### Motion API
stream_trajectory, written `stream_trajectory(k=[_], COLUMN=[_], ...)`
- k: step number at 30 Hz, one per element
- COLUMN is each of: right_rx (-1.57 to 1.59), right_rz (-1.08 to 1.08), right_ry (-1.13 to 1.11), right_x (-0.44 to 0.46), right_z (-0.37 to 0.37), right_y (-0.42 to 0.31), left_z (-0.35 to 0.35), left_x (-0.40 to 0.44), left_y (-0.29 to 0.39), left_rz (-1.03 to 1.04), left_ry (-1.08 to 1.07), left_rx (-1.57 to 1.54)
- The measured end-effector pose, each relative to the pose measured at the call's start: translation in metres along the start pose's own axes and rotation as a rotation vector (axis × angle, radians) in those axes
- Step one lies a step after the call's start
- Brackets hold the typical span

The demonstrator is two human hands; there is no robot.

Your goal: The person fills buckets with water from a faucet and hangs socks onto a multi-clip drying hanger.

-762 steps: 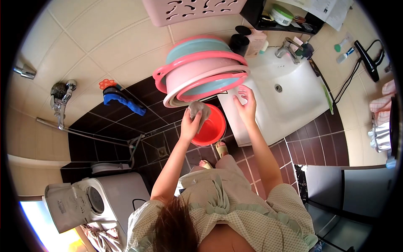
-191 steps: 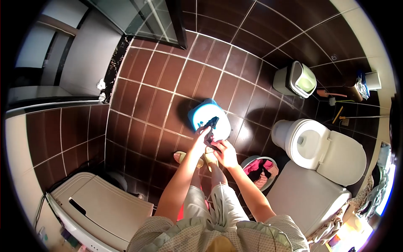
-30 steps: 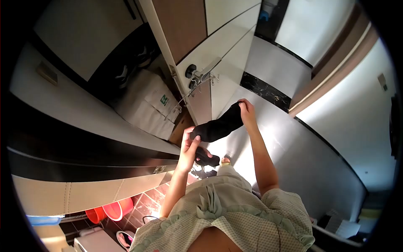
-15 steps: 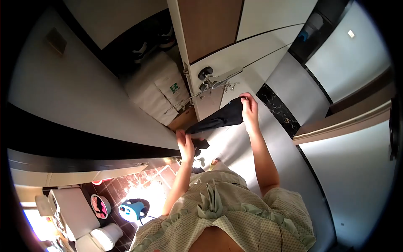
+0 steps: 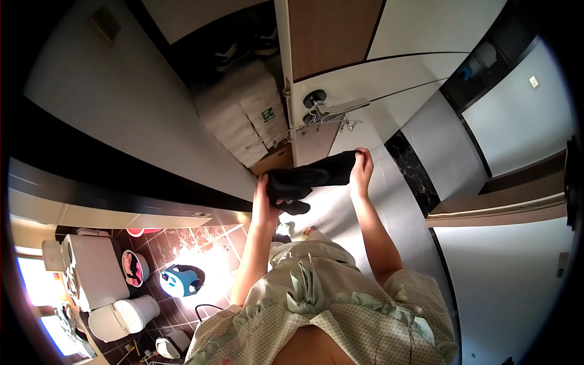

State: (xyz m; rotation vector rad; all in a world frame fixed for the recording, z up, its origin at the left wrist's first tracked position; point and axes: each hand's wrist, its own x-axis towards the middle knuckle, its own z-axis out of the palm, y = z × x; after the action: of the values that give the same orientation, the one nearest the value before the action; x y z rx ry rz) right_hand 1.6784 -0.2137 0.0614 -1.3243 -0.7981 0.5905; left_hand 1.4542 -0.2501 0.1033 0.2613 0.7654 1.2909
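Black cloth (image 5: pixel 328 170) is spanning the left hand (image 5: pixel 262 204) and right hand (image 5: pixel 361 176), both gripping its ends. Holding it outstretched is seemingly the step; moving on is probably requiring one freed hand.

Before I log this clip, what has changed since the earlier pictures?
The view has moved from the sink to a door. The left hand has let go of the grey cloth; both hands now hold a black cloth between them. Over the last second, the clip hanger stayed at the handle.
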Motion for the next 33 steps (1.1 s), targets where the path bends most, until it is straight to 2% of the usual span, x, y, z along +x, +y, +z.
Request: stream_trajectory(k=[3, 4, 7, 12, 14, 15, 17, 18, 19, 21, 22, 23, 25, 28, 33], right_rx=[0.059, 0.079, 0.117, 0.213, 0.192, 0.181, 0.029, -0.034, -0.078, -0.294, -0.226, 0.006, 0.152, 0.042, 0.097], right_rz=[-0.046, -0.058, -0.004, 0.009, 0.024, 0.032, 0.139, 0.355, 0.440, -0.086, -0.113, 0.041, 0.170, -0.032, -0.082], right_ry=[0.080, 0.111, -0.022, -0.007, -0.071, -0.101, -0.450, -0.592, -0.737, -0.679, -0.610, -0.638, -0.753, -0.844, -0.618], right_x=[-0.006, -0.008, -0.014, -0.005, -0.005, -0.005, 0.000, -0.001, -0.004, -0.017, -0.022, -0.028, -0.038, -0.046, -0.057], right_z=[-0.002, -0.001, -0.006, -0.008, -0.010, -0.013, -0.025, -0.028, -0.032, -0.028, -0.022, -0.017, -0.006, 0.004, 0.019], right_y=[0.021, 0.019, -0.004, -0.009, -0.007, -0.006, 0.005, 0.008, 0.010, 0.014, 0.005, -0.005, -0.028, -0.045, -0.050], left_z=[0.028, 0.008, -0.011, -0.021, -0.020, -0.016, -0.009, -0.003, 0.000, 0.008, 0.014, 0.020, 0.030, 0.040, 0.030], left_x=[-0.006, 0.005, 0.021, 0.029, 0.028, 0.024, 0.016, 0.017, 0.012, 0.006, 0.004, -0.003, -0.009, -0.018, -0.015], left_y=[0.008, 0.006, -0.003, -0.023, -0.028, -0.025, -0.014, -0.012, -0.011, -0.010, -0.012, -0.011, -0.013, -0.010, -0.007], left_rz=[0.213, 0.377, 0.679, 0.617, 0.578, 0.512, 0.376, 0.332, 0.299, 0.235, 0.263, 0.257, 0.225, 0.189, 0.344], left_ry=[0.328, 0.181, 0.239, 0.381, 0.421, 0.357, 0.232, 0.222, 0.159, 0.025, -0.008, -0.101, -0.202, -0.307, -0.182], left_rx=[0.334, 0.524, 0.766, 0.545, 0.422, 0.370, 0.264, 0.190, 0.255, 0.381, 0.469, 0.511, 0.550, 0.625, 0.925])
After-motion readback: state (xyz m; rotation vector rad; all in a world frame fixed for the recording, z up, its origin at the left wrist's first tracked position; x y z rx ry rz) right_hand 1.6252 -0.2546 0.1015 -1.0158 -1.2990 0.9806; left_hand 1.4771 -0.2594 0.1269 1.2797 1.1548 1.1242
